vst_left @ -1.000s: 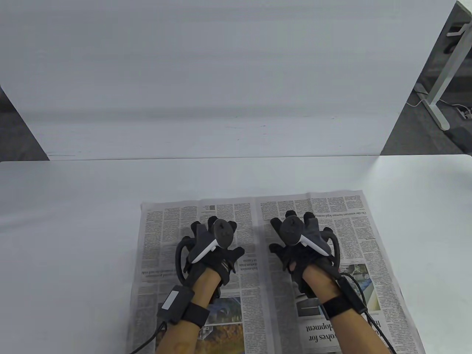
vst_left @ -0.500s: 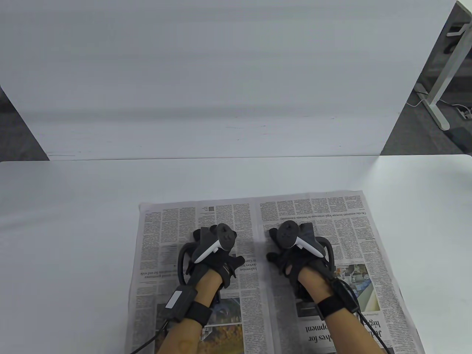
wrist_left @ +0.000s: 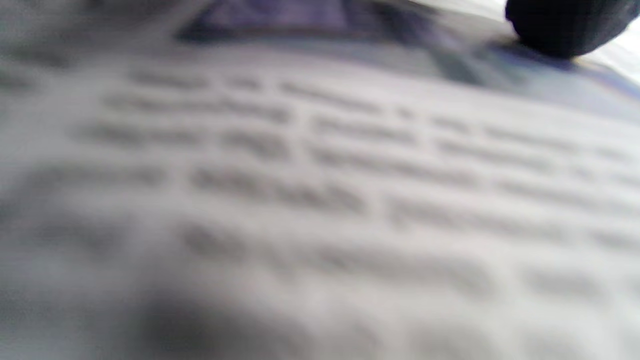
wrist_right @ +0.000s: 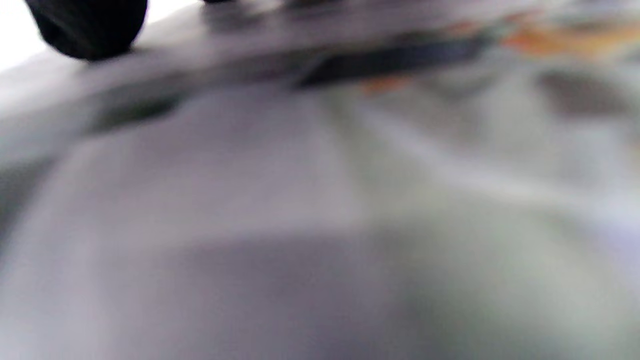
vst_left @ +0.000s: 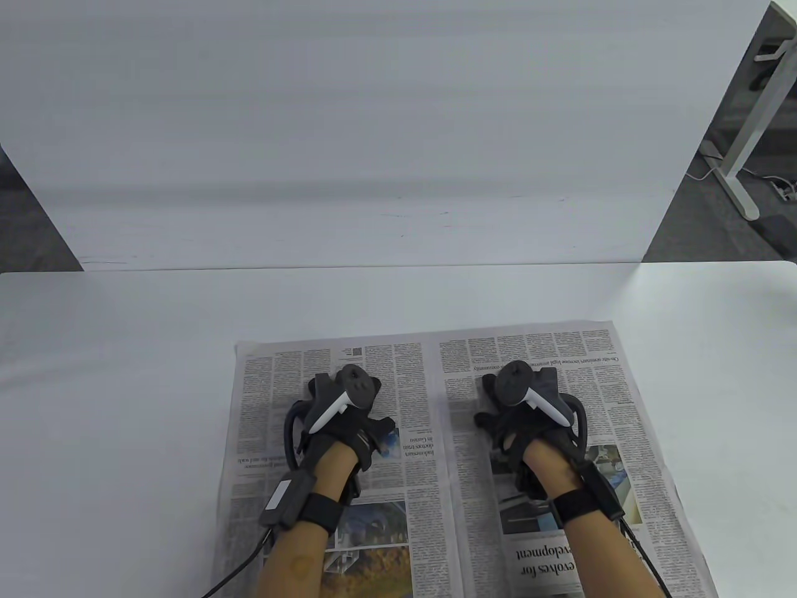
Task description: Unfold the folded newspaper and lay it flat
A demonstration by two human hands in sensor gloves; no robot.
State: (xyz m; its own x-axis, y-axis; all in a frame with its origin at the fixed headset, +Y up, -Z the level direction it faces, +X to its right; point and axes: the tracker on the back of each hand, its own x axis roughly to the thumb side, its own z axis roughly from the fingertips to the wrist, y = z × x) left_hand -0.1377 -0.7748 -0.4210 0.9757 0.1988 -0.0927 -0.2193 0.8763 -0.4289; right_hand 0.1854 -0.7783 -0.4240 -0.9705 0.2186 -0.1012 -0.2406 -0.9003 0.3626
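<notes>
The white worktop (vst_left: 124, 386) fills most of what I see, backed by a tall white board (vst_left: 373, 124) along its far edge, with grey floor and a table leg (vst_left: 741, 156) off past the far right corner. On the worktop, against the near edge and a little right of centre, lies the newspaper (vst_left: 436, 374), opened out to a double spread, its centre crease running from the near edge straight towards the far edge. The sheet looks nearly flat; the far left corner seems slightly ruffled. The left hand (vst_left: 341, 414) rests on the left page and the right hand (vst_left: 526, 411) on the right page, one on each side of the crease and about equally close to it. The trackers hide the fingers from above and both wrist views are blurred print, so I cannot tell whether the fingers are spread flat or curled; nothing seems to be gripped. To my eye the unfolding is done and only smoothing remains, each hand likely sweeping outward from the crease towards its own side edge.
</notes>
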